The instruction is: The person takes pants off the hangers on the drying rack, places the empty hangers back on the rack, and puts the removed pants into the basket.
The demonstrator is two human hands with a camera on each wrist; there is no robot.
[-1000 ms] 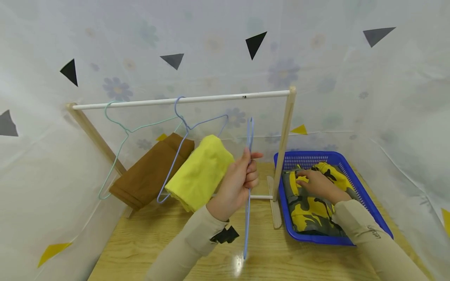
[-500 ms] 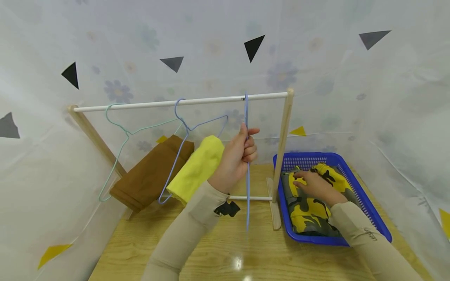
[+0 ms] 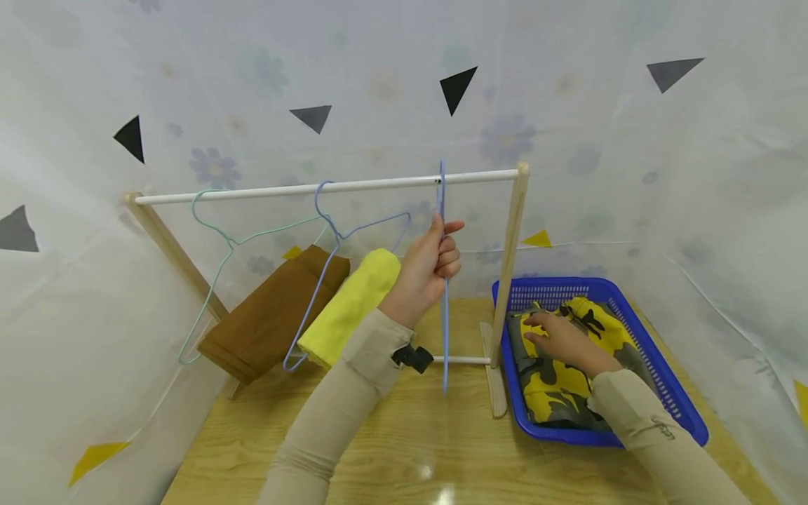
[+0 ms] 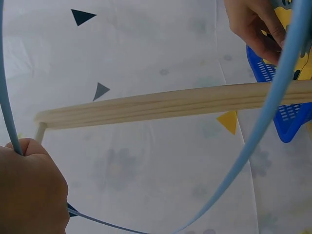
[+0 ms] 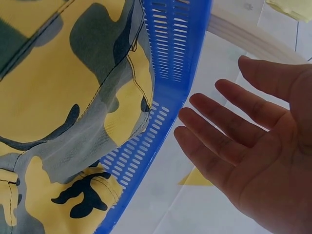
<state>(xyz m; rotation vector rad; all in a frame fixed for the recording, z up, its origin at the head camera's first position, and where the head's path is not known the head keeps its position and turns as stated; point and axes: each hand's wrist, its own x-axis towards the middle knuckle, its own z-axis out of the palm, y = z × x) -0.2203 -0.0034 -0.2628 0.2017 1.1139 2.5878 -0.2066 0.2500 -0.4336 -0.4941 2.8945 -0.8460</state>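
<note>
My left hand (image 3: 424,266) grips a light blue clothes hanger (image 3: 445,330), seen almost edge-on in the head view. Its hook overlaps the white rail (image 3: 379,184) of a small rack. From the left wrist, the hanger's wire (image 4: 261,129) curves away from my fist (image 4: 34,187). Nothing is in my right hand (image 3: 568,345), which hovers over folded yellow-and-grey camouflage clothing (image 3: 555,393) in a blue basket (image 3: 587,282). The right wrist view shows that hand (image 5: 243,131) with spread, relaxed fingers, apart from the cloth.
A mint hanger (image 3: 214,280) and another blue hanger (image 3: 318,280) hang on the rail's left part. Behind them lie a folded brown cloth (image 3: 278,315) and a rolled yellow cloth (image 3: 353,301). The rack's right wooden post (image 3: 510,259) stands between my hands.
My left hand has raised the blue hanger from below the rail until its hook overlaps the rail. The right hand stays over the basket, lifting slightly off the clothing.
</note>
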